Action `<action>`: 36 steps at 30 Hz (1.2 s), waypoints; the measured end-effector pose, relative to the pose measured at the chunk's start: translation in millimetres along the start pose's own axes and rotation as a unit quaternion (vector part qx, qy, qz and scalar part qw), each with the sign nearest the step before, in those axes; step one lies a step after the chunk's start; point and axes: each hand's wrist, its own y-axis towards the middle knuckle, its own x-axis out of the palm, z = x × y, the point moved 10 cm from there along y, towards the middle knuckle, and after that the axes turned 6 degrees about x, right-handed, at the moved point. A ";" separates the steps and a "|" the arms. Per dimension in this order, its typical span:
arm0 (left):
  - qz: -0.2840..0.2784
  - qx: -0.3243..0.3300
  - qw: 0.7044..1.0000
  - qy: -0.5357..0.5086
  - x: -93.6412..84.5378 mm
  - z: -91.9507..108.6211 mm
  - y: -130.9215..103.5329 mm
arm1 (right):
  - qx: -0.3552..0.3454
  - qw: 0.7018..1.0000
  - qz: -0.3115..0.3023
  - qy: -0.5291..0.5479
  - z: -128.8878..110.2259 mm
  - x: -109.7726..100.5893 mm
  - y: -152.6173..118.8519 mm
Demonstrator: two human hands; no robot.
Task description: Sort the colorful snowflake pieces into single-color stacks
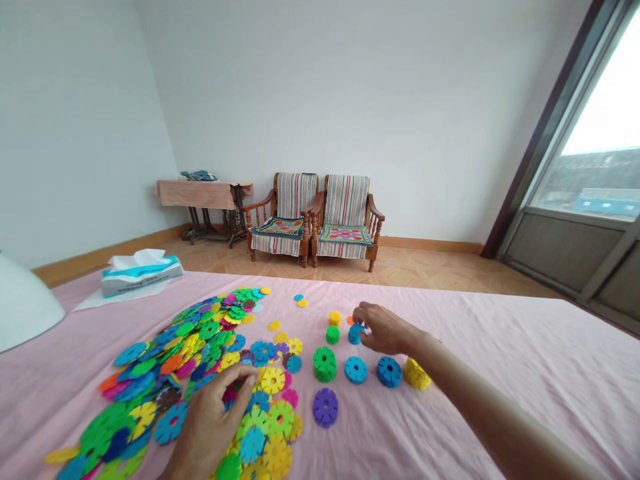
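Note:
Notched plastic discs of many colours lie in a wide pile [205,333] on the pink cloth. Over its near right part is my left hand [215,407], thumb and fingers pinched at a yellow disc's edge; what they hold is hidden. My right hand [383,328] has its fingertips at a small blue stack [356,333], with an orange disc [351,321] partly hidden behind. Left of it stand small yellow [335,319] and green [333,335] stacks. Nearer are larger green [325,364], light blue [355,369], blue [389,371], yellow [417,374] and purple [326,407] stacks.
A tissue box [143,273] sits at the cloth's far left, near a white rounded object [25,303]. Beyond the far edge are two wooden chairs [347,207] and a cloth-covered sewing table [197,193]. Two loose discs [302,303] lie near the far edge.

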 end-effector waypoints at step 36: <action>-0.003 0.004 1.000 0.006 0.1 1.6 -2.1 | -0.035 0.990 -0.131 -0.045 -7.6 38.1 15.9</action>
